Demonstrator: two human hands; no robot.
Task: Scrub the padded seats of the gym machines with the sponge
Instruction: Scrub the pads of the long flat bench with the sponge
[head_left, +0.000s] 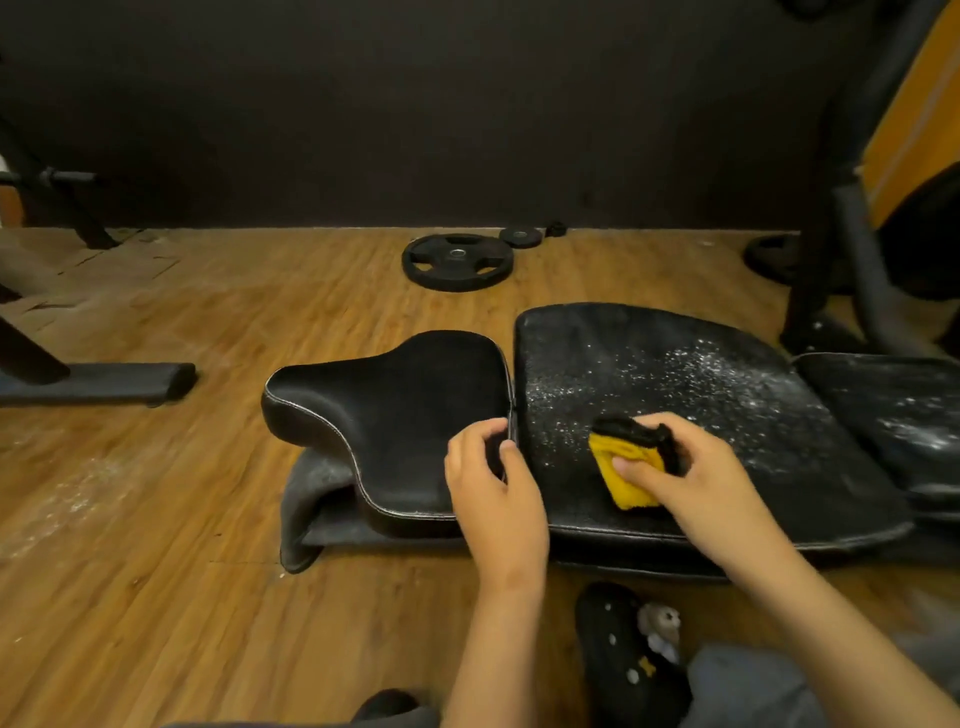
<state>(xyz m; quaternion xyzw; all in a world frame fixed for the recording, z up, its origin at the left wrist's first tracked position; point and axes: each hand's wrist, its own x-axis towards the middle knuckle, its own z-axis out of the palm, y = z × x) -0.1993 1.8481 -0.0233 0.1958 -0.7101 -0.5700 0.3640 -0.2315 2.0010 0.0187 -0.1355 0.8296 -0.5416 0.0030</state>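
A low black gym bench lies across the wooden floor. Its small shaped seat pad (389, 415) is on the left. The wide middle pad (675, 384) is speckled with white powder, and a third dusty pad (893, 415) follows on the right. My right hand (691, 467) grips a yellow sponge with a black scrubbing side (628, 467) and presses it on the near left part of the middle pad. My left hand (493, 478) grips the right edge of the small seat pad, fingers curled into the gap between the pads.
A large weight plate (457, 261) and two smaller ones (521, 236) lie on the floor behind the bench. A black machine frame (831, 260) stands at the right, another machine's foot (104, 382) at the left. My black slipper (623, 654) is near the bench's front.
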